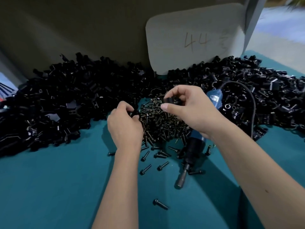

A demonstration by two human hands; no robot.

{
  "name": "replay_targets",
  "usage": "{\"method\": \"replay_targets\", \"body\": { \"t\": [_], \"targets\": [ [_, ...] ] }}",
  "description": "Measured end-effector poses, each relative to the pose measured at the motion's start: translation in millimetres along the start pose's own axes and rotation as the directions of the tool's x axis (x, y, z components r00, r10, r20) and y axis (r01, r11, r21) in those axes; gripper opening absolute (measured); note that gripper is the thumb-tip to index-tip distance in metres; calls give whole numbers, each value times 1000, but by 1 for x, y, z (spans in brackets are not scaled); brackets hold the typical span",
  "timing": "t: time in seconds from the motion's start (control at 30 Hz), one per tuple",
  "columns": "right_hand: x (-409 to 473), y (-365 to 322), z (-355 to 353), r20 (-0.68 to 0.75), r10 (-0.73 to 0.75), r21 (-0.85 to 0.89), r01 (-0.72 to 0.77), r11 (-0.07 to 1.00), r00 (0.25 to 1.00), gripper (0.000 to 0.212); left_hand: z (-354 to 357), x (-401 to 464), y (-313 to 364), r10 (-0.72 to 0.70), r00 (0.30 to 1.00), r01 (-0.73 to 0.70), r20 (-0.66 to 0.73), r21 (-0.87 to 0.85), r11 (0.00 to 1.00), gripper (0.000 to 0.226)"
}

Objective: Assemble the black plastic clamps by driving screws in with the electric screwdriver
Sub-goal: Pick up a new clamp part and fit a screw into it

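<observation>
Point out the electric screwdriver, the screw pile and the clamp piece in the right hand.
electric screwdriver [192, 151]: head view, on its dark body below the right wrist.
screw pile [162, 128]: head view, on the heap's middle between the hands.
clamp piece [170, 100]: head view, on the black part pinched by the right fingers.

Black clamps [66, 100], teal tabletop [49, 187]

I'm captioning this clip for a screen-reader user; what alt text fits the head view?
A right hand pinches a black clamp above a pile of screws while the left hand picks at the pile's edge. A blue screwdriver lies on the teal table under the right wrist, and heaps of clamps ring the back.
</observation>
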State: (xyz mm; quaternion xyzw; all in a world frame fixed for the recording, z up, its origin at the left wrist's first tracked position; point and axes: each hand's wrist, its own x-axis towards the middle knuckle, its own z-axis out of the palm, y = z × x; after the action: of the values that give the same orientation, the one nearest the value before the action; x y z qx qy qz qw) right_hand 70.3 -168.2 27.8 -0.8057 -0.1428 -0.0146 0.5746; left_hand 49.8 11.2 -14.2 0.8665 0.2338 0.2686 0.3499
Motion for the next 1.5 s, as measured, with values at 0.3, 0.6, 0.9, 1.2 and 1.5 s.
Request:
{"method": "replay_targets", "body": {
  "t": [0.3,0.6,0.9,1.2,1.5],
  "targets": [
    [-12,-3,-24,-46,23,240,-11,971,999,52,0,-22,26,165,970,-223,-177,-384,896,21],
    [-14,4,-39,16,6,288,-11,957,1000,46,17,-43,45,97,933,222,346,-768,600,32],
    [-15,14,-57,68,-191,244,170,955,979,30,20,-48,45,252,899,143,357,-786,601,40],
    [-17,14,-58,53,-195,185,182,966,979,30,13,-48,48,268,906,123,328,-810,574,30],
    [-15,6,-45,-64,121,447,-80,891,991,19,12,-47,48,302,904,90,303,-824,559,34]
  ]
}}
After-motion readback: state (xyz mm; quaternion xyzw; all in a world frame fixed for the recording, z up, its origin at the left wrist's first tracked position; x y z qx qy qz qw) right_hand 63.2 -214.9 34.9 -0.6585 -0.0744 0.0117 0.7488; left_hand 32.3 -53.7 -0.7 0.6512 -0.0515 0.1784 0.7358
